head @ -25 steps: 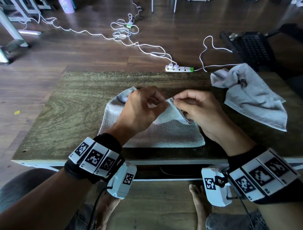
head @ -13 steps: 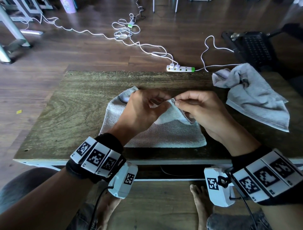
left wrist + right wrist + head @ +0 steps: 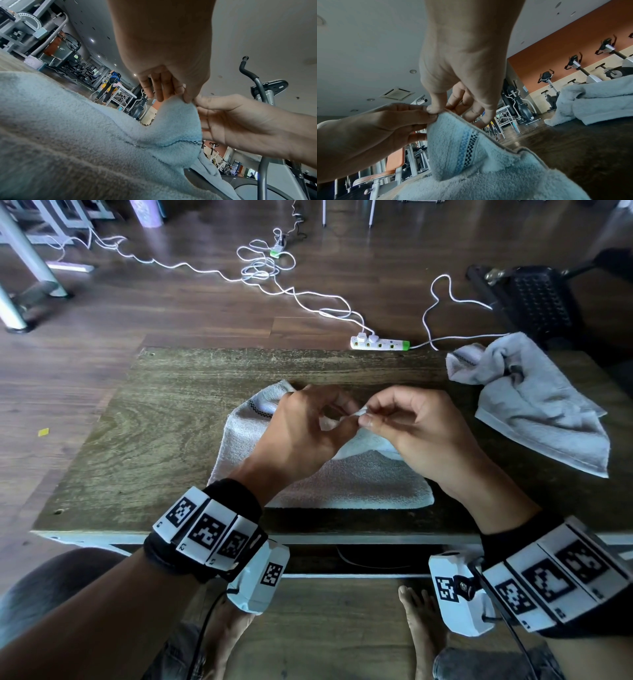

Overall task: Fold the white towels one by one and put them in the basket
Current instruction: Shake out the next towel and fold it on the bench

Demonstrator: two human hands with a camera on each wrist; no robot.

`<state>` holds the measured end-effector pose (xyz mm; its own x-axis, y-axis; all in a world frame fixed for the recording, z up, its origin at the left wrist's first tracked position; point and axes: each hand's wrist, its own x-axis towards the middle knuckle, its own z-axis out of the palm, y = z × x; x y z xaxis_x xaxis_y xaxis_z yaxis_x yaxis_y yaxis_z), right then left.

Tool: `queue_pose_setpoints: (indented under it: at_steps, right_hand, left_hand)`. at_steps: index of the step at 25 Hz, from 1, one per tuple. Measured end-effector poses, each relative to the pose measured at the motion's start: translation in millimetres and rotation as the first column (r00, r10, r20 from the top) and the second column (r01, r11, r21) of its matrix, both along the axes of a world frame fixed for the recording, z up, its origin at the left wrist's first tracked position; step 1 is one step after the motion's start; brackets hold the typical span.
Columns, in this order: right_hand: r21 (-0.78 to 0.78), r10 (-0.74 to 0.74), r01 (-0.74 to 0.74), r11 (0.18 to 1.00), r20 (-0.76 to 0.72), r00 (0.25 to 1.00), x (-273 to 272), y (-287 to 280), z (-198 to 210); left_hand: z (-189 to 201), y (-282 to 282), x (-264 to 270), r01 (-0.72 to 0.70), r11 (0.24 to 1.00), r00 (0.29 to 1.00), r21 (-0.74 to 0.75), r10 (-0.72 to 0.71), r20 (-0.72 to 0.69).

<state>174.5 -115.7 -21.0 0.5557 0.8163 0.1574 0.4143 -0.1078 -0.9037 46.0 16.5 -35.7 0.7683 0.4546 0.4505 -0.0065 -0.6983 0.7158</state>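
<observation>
Terry cloth, head view: white towel [image 3: 349,481] lies on the wooden table [image 3: 154,440] at frame centre, its long axis running left to right, with one corner lifted off the cloth.
Left hand, head view: left hand [image 3: 305,433] is above the towel's middle, thumb and fingers pinching the raised corner.
Right hand, head view: right hand [image 3: 418,426] meets it fingertip to fingertip and pinches the same corner.
Second towel, head view: crumpled towel [image 3: 541,402] lies on the table at the right of the frame, well apart from the hands, slanting from upper left to lower right.
Basket, head view: black perforated basket [image 3: 537,299] stands beyond the table at upper right; its contents cannot be told.
Floor, head view: power strip [image 3: 379,344] with white cables lies just past the table's far edge.
Left wrist view: the towel rises from the lower left to a peak at frame centre; the left hand's fingertips [image 3: 187,98] nip the peak from above, and the right hand reaches in from the right edge.
Right wrist view: the checked border stripe [image 3: 471,150] runs down from the pinched corner; the right hand's thumb and forefinger grip the hem, and the left hand's fingers press in from the left.
</observation>
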Motion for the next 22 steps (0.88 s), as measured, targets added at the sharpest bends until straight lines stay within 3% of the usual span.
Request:
queue_pose_setpoints:
  at_steps: [6, 12, 19, 22]
  right_hand:
    - [0.019, -0.012, 0.01, 1.0, 0.128, 0.992, 1.5, -1.2, 2.8]
    - [0.099, 0.019, -0.033, 0.995, 0.144, 0.989, 6.9, -3.1, 5.1]
    - [0.179, 0.01, -0.03, 0.983, 0.115, 0.993, 8.8, -5.5, 4.1]
    - [0.241, -0.113, 0.087, 0.967, 0.096, 0.989, 14.2, -4.4, 2.9]
  left_hand:
    - [3.6, -0.1, -1.0, 0.082, 0.992, 0.996, -0.092, -0.084, -0.01]
    - [5.4, 1.4, -4.2, 0.056, 0.997, 0.997, -0.056, -0.059, -0.053]
    - [-6.1, 20.2, -4.1, 0.113, 0.98, 0.982, 0.162, -0.085, -0.169]
    - [-10.3, 39.8, -9.7, 0.076, 0.969, 0.961, 0.236, -0.009, -0.275]
